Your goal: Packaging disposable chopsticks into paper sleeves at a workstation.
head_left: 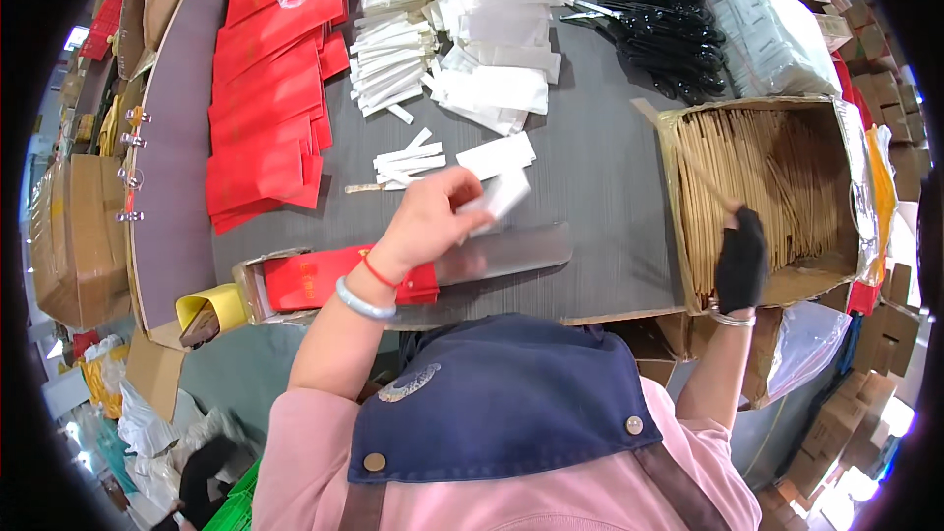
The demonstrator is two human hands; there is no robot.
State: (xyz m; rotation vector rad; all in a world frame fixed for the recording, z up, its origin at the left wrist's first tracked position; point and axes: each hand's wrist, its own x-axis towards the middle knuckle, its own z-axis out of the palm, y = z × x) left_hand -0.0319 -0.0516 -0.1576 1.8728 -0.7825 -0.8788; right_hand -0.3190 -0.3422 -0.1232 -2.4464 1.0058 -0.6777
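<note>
My left hand (433, 216), with a red cord and a pale bangle at the wrist, pinches a small flat white packet (508, 193) above the table. Another white packet (499, 152) lies just beyond it. Below this hand rests a red paper sleeve (334, 277), beside a clear plastic sleeve (536, 249). In a black fingerless glove, my right hand (742, 261) is closed on a thin wooden stick (693, 162) slanting up to the left. That hand is over an open cardboard box (676, 221) filled with similar wooden sticks (737, 157).
Overlapping red sleeves (261, 118) lie at the left. White paper-wrapped strips (388, 59) and white packets (501, 29) are piled at the back, near black plastic-wrapped utensils (659, 15). A bagged white stack (777, 29) stands far right; a yellow container (211, 307) is front left.
</note>
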